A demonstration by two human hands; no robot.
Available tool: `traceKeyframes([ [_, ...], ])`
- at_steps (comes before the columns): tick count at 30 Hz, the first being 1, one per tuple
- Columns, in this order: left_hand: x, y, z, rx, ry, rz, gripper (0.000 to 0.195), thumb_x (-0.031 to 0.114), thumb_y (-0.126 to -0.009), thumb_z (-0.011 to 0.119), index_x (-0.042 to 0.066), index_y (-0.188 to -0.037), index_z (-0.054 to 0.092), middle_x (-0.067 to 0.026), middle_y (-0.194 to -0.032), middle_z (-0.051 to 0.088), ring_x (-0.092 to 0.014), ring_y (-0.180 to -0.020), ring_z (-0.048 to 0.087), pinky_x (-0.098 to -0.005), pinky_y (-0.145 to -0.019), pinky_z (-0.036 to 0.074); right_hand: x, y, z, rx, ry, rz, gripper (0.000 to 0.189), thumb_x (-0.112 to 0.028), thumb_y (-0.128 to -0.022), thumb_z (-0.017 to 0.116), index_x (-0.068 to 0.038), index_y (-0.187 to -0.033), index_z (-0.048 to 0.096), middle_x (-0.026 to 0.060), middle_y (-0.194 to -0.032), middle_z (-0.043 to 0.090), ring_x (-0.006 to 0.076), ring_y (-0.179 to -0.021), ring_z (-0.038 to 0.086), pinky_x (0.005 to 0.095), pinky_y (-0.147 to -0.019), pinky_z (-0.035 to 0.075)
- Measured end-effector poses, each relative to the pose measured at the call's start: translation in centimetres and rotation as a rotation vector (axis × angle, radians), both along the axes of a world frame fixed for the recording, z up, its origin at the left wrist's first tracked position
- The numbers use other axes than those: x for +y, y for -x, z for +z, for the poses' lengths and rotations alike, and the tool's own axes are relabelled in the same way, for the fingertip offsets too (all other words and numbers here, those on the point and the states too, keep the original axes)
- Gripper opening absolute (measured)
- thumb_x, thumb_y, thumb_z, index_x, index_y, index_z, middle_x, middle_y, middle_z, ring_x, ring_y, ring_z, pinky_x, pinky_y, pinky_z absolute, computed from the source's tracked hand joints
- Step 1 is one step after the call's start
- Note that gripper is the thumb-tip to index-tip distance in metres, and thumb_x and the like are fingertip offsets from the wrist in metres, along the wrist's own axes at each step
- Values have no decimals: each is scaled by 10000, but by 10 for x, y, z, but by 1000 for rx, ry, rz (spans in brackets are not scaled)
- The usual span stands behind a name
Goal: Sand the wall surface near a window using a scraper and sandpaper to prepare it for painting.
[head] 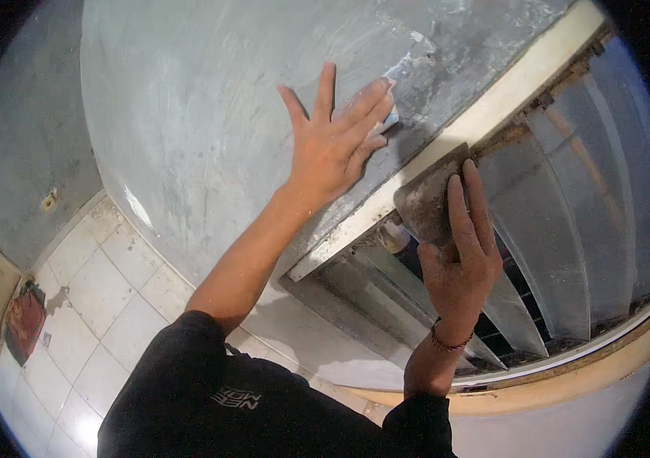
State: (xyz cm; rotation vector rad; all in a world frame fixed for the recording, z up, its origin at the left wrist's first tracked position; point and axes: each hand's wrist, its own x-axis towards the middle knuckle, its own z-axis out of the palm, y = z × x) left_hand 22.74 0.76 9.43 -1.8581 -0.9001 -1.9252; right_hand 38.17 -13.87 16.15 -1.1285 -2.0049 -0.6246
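Observation:
My left hand reaches up against a grey plastered wall. Its thumb and nearer fingers pinch a thin blue-and-white piece, probably a spreader, smeared with pale paste; the other two fingers are splayed. The piece lies against the wall, close to a patch of white paste. Lower on the right, my right hand holds a dark, worn rectangular plate in front of the window frame's pale edge. Part of the plate is hidden behind the fingers.
Tilted louvre slats of a window fill the right side, with dark gaps between some. Below left runs a white tiled floor with stains. A reddish, dirty object rests by the far-left wall. A small fitting sits on the left wall.

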Motion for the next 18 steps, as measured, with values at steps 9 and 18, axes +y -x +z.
traceKeyframes([
  [9,1,9,-5,75,34,66,541,255,-829,622,251,-1354,490,86,-1449,420,-411,-1390,237,-795,-948,53,15,28,-3,-124,39,-16,582,-55,-723,688,-147,-1285,568,124,-1458,398,347,-1202,514,420,-939,463],
  [18,-22,65,-122,165,321,-18,479,299,-907,519,201,-1374,483,14,-1428,459,-412,-1404,207,-678,-1064,-57,27,58,-48,-120,-14,-343,541,-58,-834,616,-102,-1358,487,217,-1512,246,424,-1336,340,454,-1005,393],
])
